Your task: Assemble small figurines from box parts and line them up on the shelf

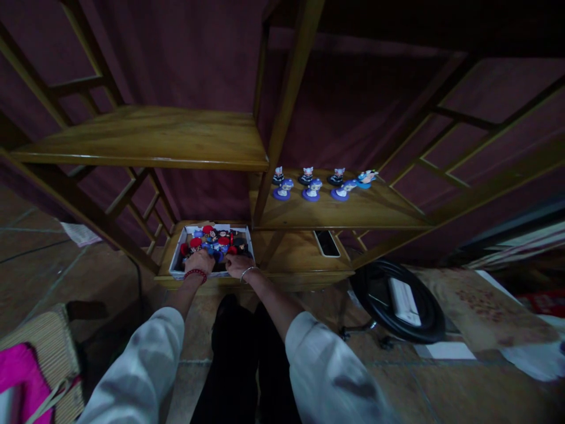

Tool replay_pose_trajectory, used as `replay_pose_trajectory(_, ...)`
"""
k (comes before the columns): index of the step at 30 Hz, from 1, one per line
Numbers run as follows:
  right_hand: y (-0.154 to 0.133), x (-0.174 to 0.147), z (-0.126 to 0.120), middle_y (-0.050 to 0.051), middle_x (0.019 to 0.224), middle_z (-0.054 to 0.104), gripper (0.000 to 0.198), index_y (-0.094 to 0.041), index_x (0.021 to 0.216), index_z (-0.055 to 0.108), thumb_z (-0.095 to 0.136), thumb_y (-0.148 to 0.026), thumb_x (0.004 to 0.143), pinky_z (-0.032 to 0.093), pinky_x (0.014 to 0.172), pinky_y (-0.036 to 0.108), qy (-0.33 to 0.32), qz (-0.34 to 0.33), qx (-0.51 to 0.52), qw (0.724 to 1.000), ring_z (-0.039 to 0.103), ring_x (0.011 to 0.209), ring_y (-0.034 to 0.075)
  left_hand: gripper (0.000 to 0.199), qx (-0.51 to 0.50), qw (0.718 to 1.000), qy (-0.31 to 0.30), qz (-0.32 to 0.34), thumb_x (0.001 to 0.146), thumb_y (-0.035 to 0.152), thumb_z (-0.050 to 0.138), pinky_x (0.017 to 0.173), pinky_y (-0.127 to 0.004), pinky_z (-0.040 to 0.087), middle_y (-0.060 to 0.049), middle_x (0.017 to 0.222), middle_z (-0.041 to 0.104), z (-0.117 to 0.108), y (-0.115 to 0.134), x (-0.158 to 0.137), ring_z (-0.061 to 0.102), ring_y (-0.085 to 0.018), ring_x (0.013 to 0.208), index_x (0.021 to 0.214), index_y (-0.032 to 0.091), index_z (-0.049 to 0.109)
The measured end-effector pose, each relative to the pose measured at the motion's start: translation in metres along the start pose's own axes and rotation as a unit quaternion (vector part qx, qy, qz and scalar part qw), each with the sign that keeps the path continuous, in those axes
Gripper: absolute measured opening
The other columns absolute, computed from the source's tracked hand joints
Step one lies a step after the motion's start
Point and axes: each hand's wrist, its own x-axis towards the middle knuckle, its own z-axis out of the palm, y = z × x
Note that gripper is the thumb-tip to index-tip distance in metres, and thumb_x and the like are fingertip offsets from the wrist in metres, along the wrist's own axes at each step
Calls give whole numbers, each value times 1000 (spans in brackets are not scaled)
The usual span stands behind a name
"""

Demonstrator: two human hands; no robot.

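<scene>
— Wooden shelving (212, 147) frames the scene; where are the hands?

— Both rest in a white box (185, 235) of small figurines (212, 237) on the lowest shelf. The left hand (199, 261) and right hand (238, 265) lie curled over the figurines; whether either grip closes on one, I cannot tell.

— And beyond the box?

— More figurines (313, 184) stand up and right of it, a phone (327, 243) just right.
</scene>
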Motion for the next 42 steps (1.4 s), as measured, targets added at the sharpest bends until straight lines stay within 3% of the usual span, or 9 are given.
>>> replay_pose_trajectory(7,5,15,1,3,107,61,41,-21,118,50,41,-14,78,39,86,21,73,-11,48,996,55,100,14,36,-1,1000,15,4,74,30,40,77,-35,43,-17,98,63,3,-1,5,58,-27,95,100,14,58)
replay_pose_trajectory(12,2,16,-3,2,116,55,51,-25,124,44,44,-9,75,37,90,20,110,-37,50,992,50,106,13,35,-3,1000,20,-1,75,31,39,76,-35,44,-16,97,64,5,-2,7,59,-28,93,99,15,59)
replay_pose_trajectory(23,2,17,-3,-1,132,38,66,-31,132,31,47,-10,71,32,97,22,62,-35,40,997,41,116,14,36,-5,1000,3,-2,74,31,40,76,-36,43,-17,98,63,2,0,5,58,-28,94,101,15,58)
replay_pose_trajectory(27,3,18,-3,0,134,33,62,-31,130,34,46,-13,72,32,97,24,42,-21,34,998,44,114,15,37,-3,1000,3,0,74,30,41,77,-37,43,-17,100,62,2,0,6,58,-28,96,103,15,57)
replay_pose_trajectory(36,4,22,3,2,115,52,41,-27,113,54,45,-15,75,35,91,19,90,-10,41,995,51,103,12,37,-4,1000,-3,-2,75,30,41,77,-36,42,-17,100,63,0,1,5,58,-28,96,104,15,57)
replay_pose_trajectory(42,4,26,4,3,109,58,36,-25,109,57,44,-17,77,39,86,20,101,5,41,994,54,99,13,36,-8,1000,-1,-13,75,29,40,78,-36,42,-17,102,62,2,1,6,57,-27,97,104,16,57)
